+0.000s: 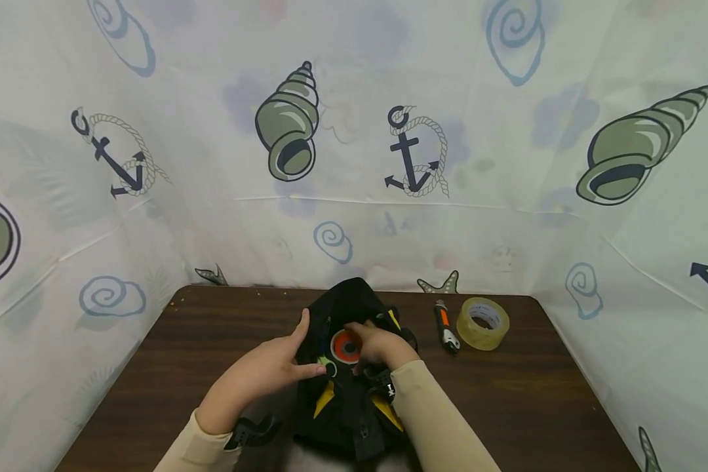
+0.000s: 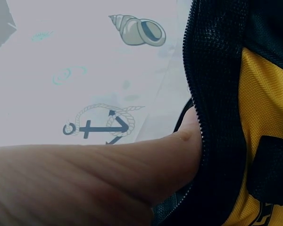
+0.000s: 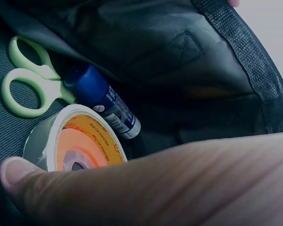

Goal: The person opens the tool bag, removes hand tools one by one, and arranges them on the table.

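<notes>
A black bag with yellow panels [image 1: 326, 398] lies on the table with its zipped mouth open. My left hand [image 1: 265, 368] holds the bag's left rim; in the left wrist view its thumb [image 2: 155, 165] reaches over the zipper edge [image 2: 195, 94], and its other fingers are hidden. Inside the bag, my right hand [image 1: 383, 347] grips a roll of tape with an orange core [image 1: 338, 346], the thumb at its outer side. Beside the roll in the right wrist view are green-handled scissors [image 3: 49, 89] and a blue glue stick [image 3: 101, 96].
On the brown table [image 1: 212, 328], right of the bag, lie an orange and black utility knife [image 1: 445, 326] and a roll of clear yellowish tape [image 1: 472, 334]. A white sheet printed with shells and anchors [image 1: 354, 229] surrounds the table's back and sides.
</notes>
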`<state>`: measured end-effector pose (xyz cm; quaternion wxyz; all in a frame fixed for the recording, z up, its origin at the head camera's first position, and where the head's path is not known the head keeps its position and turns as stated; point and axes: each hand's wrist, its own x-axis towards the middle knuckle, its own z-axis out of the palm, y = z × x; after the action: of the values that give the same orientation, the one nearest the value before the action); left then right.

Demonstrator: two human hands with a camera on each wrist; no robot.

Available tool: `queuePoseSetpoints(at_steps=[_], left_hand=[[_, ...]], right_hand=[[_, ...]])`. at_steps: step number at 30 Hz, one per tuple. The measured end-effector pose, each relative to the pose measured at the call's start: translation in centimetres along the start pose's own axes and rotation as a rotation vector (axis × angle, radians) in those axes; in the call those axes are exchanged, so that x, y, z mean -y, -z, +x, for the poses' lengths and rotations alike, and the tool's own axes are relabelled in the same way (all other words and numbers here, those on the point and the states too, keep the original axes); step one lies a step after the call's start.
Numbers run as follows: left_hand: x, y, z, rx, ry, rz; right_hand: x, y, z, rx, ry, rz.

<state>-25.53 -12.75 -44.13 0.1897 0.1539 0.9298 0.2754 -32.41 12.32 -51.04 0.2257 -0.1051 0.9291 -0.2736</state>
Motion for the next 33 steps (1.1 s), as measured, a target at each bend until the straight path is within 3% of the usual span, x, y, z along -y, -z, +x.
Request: queuePoseSetpoints(at_steps=[26, 33], left_hand=[[0.1, 0.3, -0.1, -0.003, 0.011, 0.028], [0.3, -0.2, 0.0, -0.001, 0.013, 0.013]], right_hand=[[-0.3, -0.1, 0.9, -0.084, 0.069, 0.137], [-0.6, -0.7, 1.1, -0.148, 0.079, 0.199]])
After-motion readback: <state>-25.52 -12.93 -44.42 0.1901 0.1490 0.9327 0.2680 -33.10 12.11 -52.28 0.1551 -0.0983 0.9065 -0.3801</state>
